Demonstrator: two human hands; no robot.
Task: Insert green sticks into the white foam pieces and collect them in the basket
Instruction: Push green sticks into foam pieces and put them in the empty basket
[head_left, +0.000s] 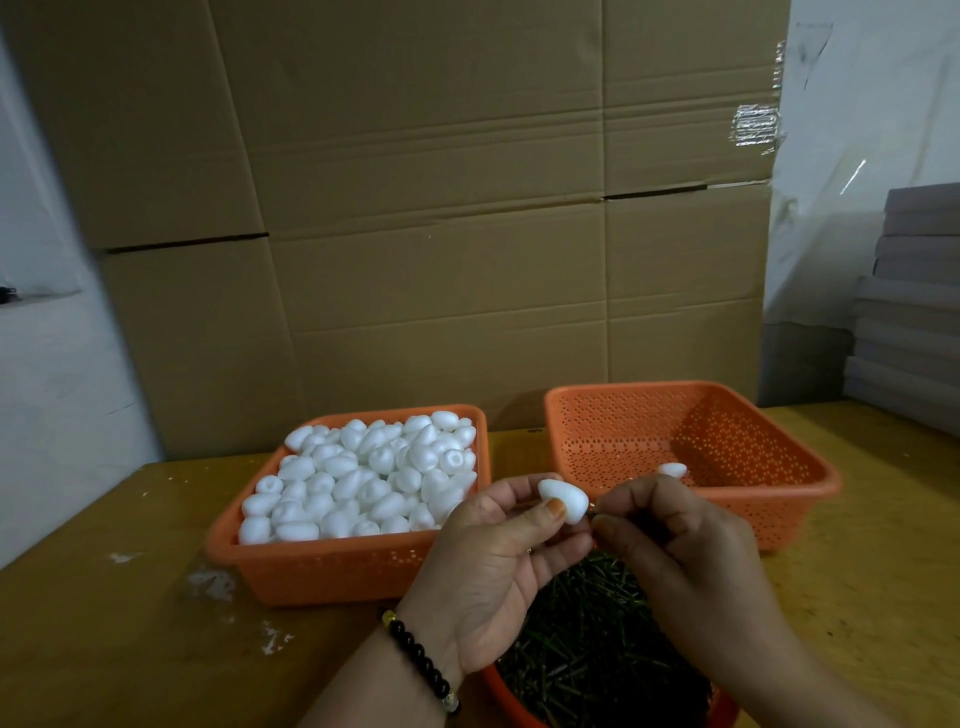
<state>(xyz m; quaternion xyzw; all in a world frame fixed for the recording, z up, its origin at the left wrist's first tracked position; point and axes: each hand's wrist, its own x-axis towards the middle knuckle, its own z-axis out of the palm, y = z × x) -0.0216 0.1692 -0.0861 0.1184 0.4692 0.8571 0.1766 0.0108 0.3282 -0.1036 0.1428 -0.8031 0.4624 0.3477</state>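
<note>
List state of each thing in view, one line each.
left basket: full of white foam pieces
right basket: nearly empty, one foam piece inside
near basket: holds green sticks
held foam piece: pinched by left hand
right hand: pinching a stick at the foam

white foam piece (563, 500) held above green sticks (592, 644), beside basket (810, 483).

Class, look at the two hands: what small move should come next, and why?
Probably push the green stick further into the foam piece. The left hand pinches the foam, the right hand pinches the stick at its tip, and little of the stick looks buried. The right basket holds only one piece so far.
</note>
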